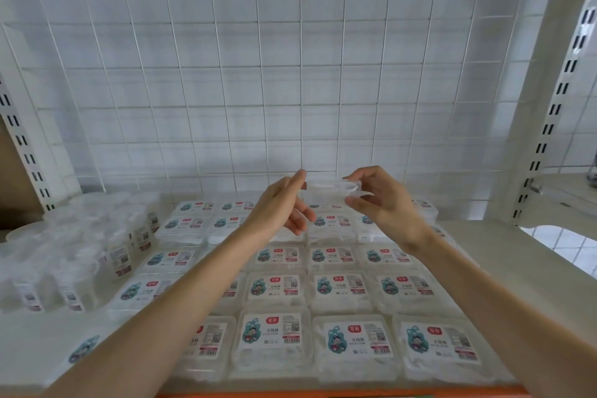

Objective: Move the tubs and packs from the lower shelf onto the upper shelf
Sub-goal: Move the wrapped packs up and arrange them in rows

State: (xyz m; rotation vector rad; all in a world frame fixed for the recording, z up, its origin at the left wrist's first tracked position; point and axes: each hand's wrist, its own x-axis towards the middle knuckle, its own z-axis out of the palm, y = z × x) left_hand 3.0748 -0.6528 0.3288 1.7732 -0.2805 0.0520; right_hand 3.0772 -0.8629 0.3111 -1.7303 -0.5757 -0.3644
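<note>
A clear plastic pack (332,188) hangs in the air above the back rows of the shelf. My right hand (384,203) pinches its right end between thumb and fingers. My left hand (284,207) touches the pack's left end with a straight forefinger, its other fingers loosely spread. Below, several flat labelled packs (274,342) lie in rows across the white shelf (478,245). Several clear round tubs (119,255) with small labels stand grouped on the left side.
A white wire grid (290,90) backs the shelf, with tiled wall behind it. Slotted white uprights (549,113) stand at right and left. An orange strip (323,392) runs along the front edge. Bare shelf shows at the right.
</note>
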